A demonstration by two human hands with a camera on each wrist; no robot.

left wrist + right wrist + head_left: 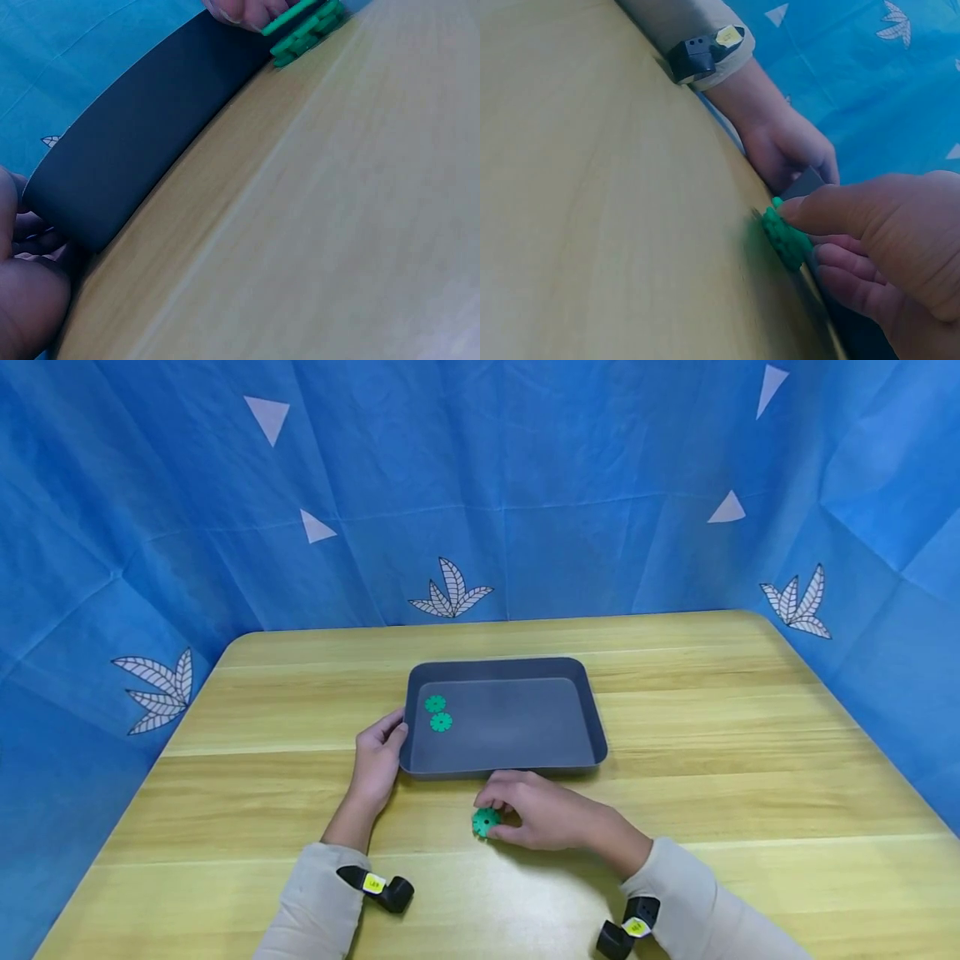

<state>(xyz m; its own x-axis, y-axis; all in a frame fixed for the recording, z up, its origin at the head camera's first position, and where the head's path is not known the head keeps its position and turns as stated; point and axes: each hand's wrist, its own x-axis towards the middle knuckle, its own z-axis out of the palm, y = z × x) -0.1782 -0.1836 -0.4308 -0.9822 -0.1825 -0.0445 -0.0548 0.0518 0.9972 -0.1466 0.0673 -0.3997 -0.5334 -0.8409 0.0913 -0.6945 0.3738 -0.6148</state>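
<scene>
Gray tray [517, 727] on a wooden table [750, 735], left hand [380, 756] gripping its left side, right hand [538, 812] pinching a green disc [481, 823] just in front of it, two flat green discs [441, 728] inside its left end, yellow wrist labels [373, 883] too small to read

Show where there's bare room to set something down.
Bare: the table right of the tray, to the table's edge; left of the left hand; inside the tray, right of two green discs. Crowded: just before the tray, around the right hand and green stack.
</scene>
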